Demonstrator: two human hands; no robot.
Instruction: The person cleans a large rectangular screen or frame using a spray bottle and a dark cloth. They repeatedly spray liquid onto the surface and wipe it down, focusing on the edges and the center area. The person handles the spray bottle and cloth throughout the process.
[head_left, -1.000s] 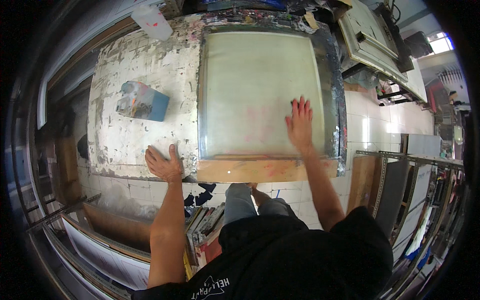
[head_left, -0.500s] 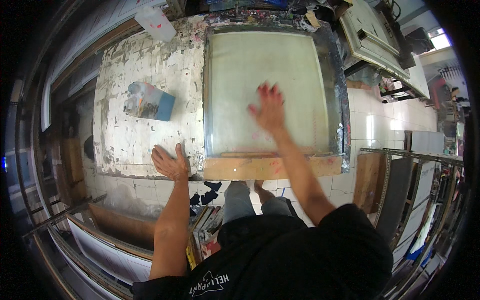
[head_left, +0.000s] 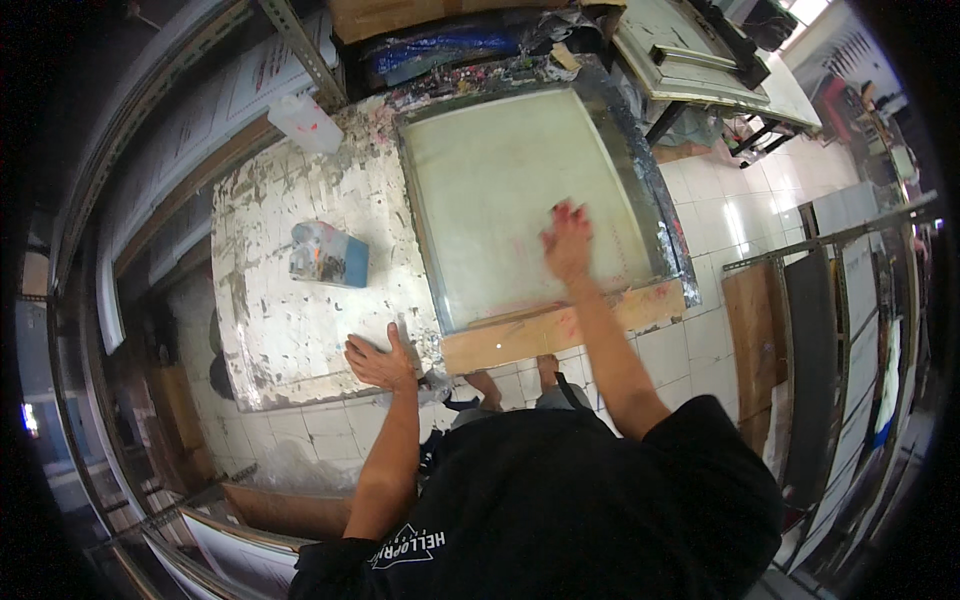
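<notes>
Scuffed and paint-flecked, the worktable (head_left: 290, 350) bears a pale framed panel (head_left: 490, 170) on its right half. Over that panel is the right hand (head_left: 568, 245) — blurred, fingers slightly parted, grasping nothing visible — while the left hand (head_left: 382, 365) rests on the worktable, fingers spread, empty.

You have two hands at one counter (head_left: 290, 350): one left hand (head_left: 381, 366) and one right hand (head_left: 569, 252). On that counter you have two plastic containers: one white container (head_left: 307, 125) and one partly blue container (head_left: 345, 262). You also have one pale rectangular panel (head_left: 505, 170) and one wooden strip (head_left: 570, 325). Past the near edge, two bare feet (head_left: 547, 369) show, and you wear one black shirt (head_left: 590, 490).
</notes>
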